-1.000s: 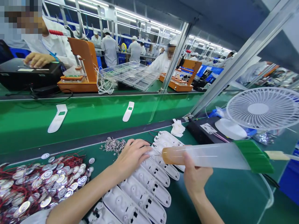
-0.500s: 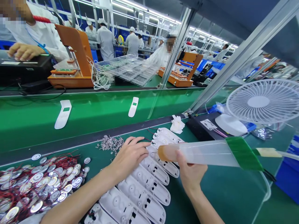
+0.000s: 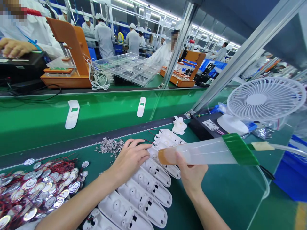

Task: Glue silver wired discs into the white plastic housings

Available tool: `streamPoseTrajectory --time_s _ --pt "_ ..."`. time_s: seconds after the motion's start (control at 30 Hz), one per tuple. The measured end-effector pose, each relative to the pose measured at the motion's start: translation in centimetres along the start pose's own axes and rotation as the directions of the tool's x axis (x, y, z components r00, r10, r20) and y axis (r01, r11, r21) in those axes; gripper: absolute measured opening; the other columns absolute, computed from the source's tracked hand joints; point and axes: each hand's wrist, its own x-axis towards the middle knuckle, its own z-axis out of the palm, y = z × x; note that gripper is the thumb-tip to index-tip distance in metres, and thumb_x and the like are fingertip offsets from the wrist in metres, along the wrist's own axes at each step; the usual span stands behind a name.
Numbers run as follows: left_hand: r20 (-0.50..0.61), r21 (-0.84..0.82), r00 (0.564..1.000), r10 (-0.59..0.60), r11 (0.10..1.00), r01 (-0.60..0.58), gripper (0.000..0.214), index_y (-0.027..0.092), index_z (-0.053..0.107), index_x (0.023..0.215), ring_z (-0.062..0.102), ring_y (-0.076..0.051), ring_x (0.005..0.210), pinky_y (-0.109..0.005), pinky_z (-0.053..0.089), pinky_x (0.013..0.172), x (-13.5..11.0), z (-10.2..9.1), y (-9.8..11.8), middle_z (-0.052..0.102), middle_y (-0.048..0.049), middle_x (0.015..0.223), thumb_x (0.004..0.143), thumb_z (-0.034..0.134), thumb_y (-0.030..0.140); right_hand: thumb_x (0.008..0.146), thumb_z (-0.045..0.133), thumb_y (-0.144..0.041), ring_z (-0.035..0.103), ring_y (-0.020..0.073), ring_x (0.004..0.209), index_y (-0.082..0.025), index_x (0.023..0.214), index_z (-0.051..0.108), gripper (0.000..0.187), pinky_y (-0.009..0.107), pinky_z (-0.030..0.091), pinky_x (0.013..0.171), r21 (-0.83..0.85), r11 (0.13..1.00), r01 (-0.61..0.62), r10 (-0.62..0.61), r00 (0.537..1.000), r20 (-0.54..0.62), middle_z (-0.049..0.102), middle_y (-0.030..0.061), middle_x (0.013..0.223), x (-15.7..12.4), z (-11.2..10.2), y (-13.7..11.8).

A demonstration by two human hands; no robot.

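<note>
- Lying overlapped in a row, white housings (image 3: 144, 198) face cavities-up.
- Dispenser barrel (image 3: 203, 153): right hand (image 3: 192, 174) wrapped around it, amber tip just above the housings.
- Left hand (image 3: 130, 158): fingers spread flat, likely steadying one housing.

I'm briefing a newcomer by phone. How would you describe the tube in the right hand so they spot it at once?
Find the white fan on the bench's right side. Just below it, the right hand holds a long clear tube nearly level over a row of white shells. Only it has an amber tip, a green collar and a hose behind.
</note>
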Motion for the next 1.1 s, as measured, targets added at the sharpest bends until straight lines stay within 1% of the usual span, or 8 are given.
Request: streamPoseTrajectory --time_s 0.13,0.27,0.4,0.63,0.8,0.93,1.1 --pt "-0.027 0.004 0.999 0.02 1.0 -0.02 0.015 0.023 0.066 0.082 0.048 -0.024 0.112 -0.043 0.032 0.092 -0.16 0.24 -0.17 0.062 0.0017 0.116 0.088 0.053 0.023 0.07 0.067 -0.045 0.06 0.0231 0.05 -0.01 0.066 0.063 0.035 0.032 0.051 0.047 -0.014 1.0 0.0 0.0 1.0 0.013 0.062 0.0109 0.058 0.24 -0.32 -0.11" --pt "-0.025 0.006 1.0 0.016 1.0 -0.016 0.016 0.024 0.067 0.083 0.048 -0.024 0.112 -0.044 0.031 0.093 -0.18 0.22 -0.2 0.062 0.0012 0.117 0.089 0.052 0.023 0.07 0.067 -0.049 0.059 0.0229 0.048 -0.011 0.063 0.061 0.039 0.032 0.05 0.045 -0.034 0.999 -0.013 0.013 1.0 0.009 0.061 0.0109 0.055 0.47 -0.39 -0.28" --pt "-0.016 0.008 1.0 0.011 1.0 -0.011 0.016 0.024 0.067 0.083 0.048 -0.024 0.112 -0.044 0.031 0.093 -0.17 0.16 -0.12 0.062 0.0011 0.117 0.089 0.052 0.023 0.067 0.067 -0.053 0.057 0.023 0.047 -0.011 0.061 0.058 0.043 0.033 0.049 0.045 -0.054 0.998 -0.026 0.025 1.0 -0.019 0.059 0.0108 0.054 0.57 -0.3 -0.24" --pt "-0.033 0.02 0.999 0.016 1.0 -0.015 0.014 0.024 0.067 0.082 0.049 -0.023 0.11 -0.043 0.031 0.092 -0.19 0.28 -0.1 0.062 0.0034 0.116 0.087 0.054 0.022 0.066 0.066 -0.054 0.057 0.0244 0.05 -0.012 0.062 0.058 0.043 0.037 0.049 0.048 -0.078 0.996 -0.043 0.039 0.998 -0.055 0.059 0.0114 0.057 0.39 -0.1 0.44" --pt "-0.029 0.02 0.999 0.015 1.0 -0.014 0.012 0.024 0.066 0.082 0.049 -0.023 0.11 -0.042 0.031 0.091 -0.19 0.29 -0.13 0.062 0.0037 0.116 0.087 0.055 0.022 0.067 0.065 -0.053 0.06 0.0255 0.057 -0.013 0.064 0.06 0.04 0.038 0.051 0.053 -0.063 0.996 -0.066 0.063 0.997 -0.036 0.061 0.0112 0.061 0.19 0.14 0.57" --pt "-0.027 0.012 1.0 0.009 1.0 -0.008 0.015 0.024 0.067 0.081 0.049 -0.022 0.111 -0.042 0.031 0.092 -0.15 0.26 -0.1 0.062 0.0032 0.116 0.088 0.053 0.024 0.064 0.067 -0.056 0.059 0.0253 0.055 -0.014 0.058 0.058 0.043 0.039 0.051 0.053 -0.041 0.995 -0.088 0.087 0.996 -0.018 0.061 0.0105 0.057 0.48 0.02 0.19" --pt "-0.03 0.012 0.999 0.025 1.0 -0.025 0.016 0.023 0.066 0.081 0.049 -0.023 0.11 -0.042 0.031 0.091 -0.1 0.13 -0.06 0.063 0.004 0.115 0.088 0.052 0.024 0.059 0.07 -0.06 0.057 0.0249 0.051 -0.013 0.058 0.058 0.048 0.037 0.049 0.049 -0.012 0.989 -0.146 0.146 0.989 -0.023 0.058 0.0097 0.054 0.96 -0.35 -0.38"
